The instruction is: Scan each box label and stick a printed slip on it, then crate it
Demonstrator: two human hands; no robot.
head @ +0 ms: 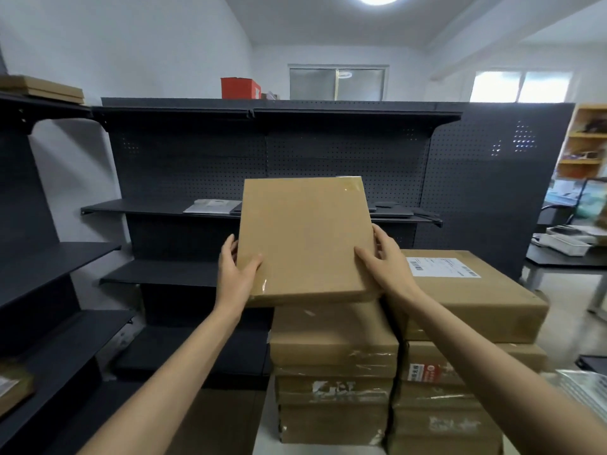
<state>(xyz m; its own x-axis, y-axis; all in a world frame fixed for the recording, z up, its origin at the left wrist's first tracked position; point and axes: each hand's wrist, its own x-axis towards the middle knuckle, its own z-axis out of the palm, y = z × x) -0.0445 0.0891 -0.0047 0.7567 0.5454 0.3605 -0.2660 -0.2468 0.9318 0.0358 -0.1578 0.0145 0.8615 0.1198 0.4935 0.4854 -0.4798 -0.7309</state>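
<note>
Both hands are gripping a flat cardboard box [303, 238] by its near corners.

The left hand [235, 269] is clasping the 7 o'clock corner, the right hand [387, 261] the 5 o'clock edge, thumbs lying on top. The box is hovering, perhaps just touching, above two stacks of boxes [335, 372]; a labelled box [466, 290] is lying at 3 o'clock, dark shelving [197, 152] standing at 12.

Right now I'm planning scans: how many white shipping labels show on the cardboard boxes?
1: a white shipping label on top of the large brown cardboard box heading the right stack. The held flat box shows none; others may be hidden.
</note>
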